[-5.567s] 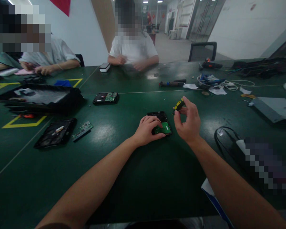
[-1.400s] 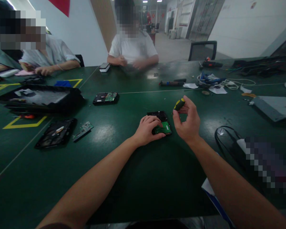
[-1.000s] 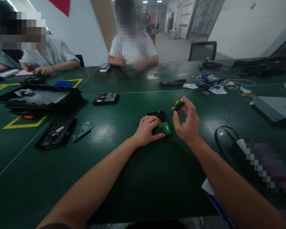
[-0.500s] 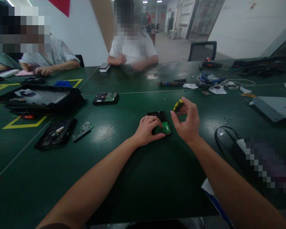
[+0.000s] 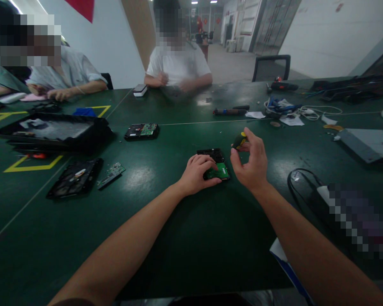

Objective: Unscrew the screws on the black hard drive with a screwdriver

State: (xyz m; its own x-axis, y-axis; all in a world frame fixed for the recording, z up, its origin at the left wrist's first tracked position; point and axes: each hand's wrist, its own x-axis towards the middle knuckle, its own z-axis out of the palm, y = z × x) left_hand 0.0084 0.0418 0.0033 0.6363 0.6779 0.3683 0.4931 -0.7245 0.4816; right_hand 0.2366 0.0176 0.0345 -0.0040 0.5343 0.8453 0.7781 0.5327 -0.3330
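Note:
A hard drive [image 5: 222,171] with a green circuit board lies on the dark green table in front of me. My left hand [image 5: 198,174] is closed around its left side, fingers over the top and thumb along the near edge. Just right of the drive, my right hand [image 5: 249,159] holds a screwdriver [image 5: 238,140] by its black and yellow handle, between thumb and fingers. The handle is tilted, and I cannot make out the shaft or tip.
A second hard drive [image 5: 142,131] lies farther left. Near a black tray [image 5: 51,131] are a black casing [image 5: 75,178] and a loose circuit board [image 5: 111,175]. Cables [image 5: 306,111] and a grey metal box [image 5: 368,144] are on the right. Two people sit across the table.
My right hand has shifted slightly right, and the screwdriver handle has turned in its fingers. My left hand stays on the hard drive.

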